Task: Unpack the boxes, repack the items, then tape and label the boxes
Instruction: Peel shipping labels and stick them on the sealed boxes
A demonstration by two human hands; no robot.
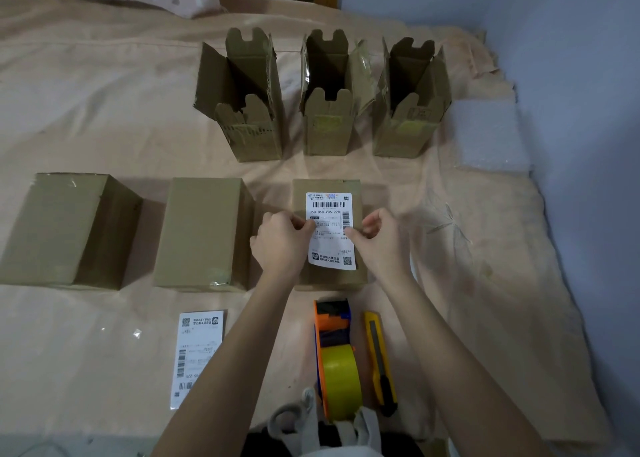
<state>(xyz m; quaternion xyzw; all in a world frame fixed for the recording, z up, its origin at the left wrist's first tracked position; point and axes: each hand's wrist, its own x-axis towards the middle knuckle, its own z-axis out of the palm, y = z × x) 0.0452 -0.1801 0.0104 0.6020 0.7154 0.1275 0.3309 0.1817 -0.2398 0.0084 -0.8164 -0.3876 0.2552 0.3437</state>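
Head view, both hands [282,240] [375,236] pinching shipping label [330,231] on closed box [329,276]; three open boxes [329,99] behind

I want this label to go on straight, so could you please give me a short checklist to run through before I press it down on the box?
1. Label lies on the top of the closed box: ok.
2. Left hand and right hand each pinch a side edge of it: ok.
3. Label edges square with the box edges: not ok, it sits slightly tilted.
4. Backing already peeled off: cannot tell.
5. Spare label ready near the front: ok.
6. Other two closed boxes labelled: not ok, tops bare.
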